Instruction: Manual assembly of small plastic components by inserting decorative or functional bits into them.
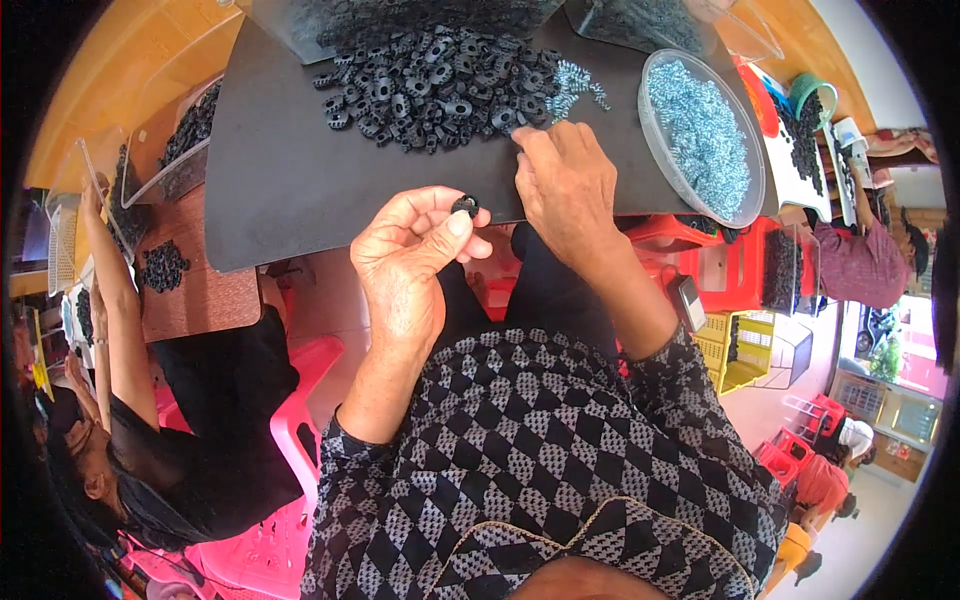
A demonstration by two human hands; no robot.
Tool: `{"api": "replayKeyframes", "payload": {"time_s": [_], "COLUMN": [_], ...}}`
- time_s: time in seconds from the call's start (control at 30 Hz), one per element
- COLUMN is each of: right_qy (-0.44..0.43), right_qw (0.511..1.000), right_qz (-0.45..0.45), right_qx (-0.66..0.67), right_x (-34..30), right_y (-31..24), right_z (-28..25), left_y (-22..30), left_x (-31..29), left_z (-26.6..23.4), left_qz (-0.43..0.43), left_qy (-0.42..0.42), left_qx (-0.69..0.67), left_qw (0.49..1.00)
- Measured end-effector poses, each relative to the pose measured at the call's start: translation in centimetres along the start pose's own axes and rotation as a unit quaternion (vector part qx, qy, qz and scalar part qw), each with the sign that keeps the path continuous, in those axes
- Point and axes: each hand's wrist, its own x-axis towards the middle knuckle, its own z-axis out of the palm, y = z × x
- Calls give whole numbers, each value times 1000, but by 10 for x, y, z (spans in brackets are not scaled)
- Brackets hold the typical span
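Observation:
A small round black plastic part (465, 206) is pinched between the thumb and fingers of my left hand (405, 250), above the table's near edge. My right hand (570, 185) is at the tabletop to its right with its fingers curled together. Whatever those fingers hold, if anything, is hidden. Just beyond my right fingertips lie a heap of similar black plastic parts (430, 90) and a few loose pale-blue coil springs (575, 85). A round clear tub (754, 165) filled with many such springs (700, 135) stands right of my right hand.
The dark tabletop (270, 170) carries clear bins (290, 35) along its far side. At left, a person (120, 440) sits on a pink chair (300, 440) beside a brown table (200, 290) with more black parts. Red and yellow crates (745, 350) stand at right.

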Motion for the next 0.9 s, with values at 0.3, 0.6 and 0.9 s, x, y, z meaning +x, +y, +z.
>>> {"api": "replayKeyframes", "payload": {"time_s": [0.3,0.6,0.9], "right_qy": [-47,-91,-77], "right_qw": [888,756,765], "right_qz": [186,278,285], "right_qx": [417,586,572], "right_x": [-7,-3,-7], "right_y": [-9,-24,-36], "right_z": [-32,-44,-43], "left_y": [-3,-6,-12], "left_x": [-2,-7,-10], "left_z": [4,13,11], "left_qz": [-23,40,66], "left_qy": [-9,5,5], "left_qx": [-1,40,64], "left_qw": [1000,998,996]}}
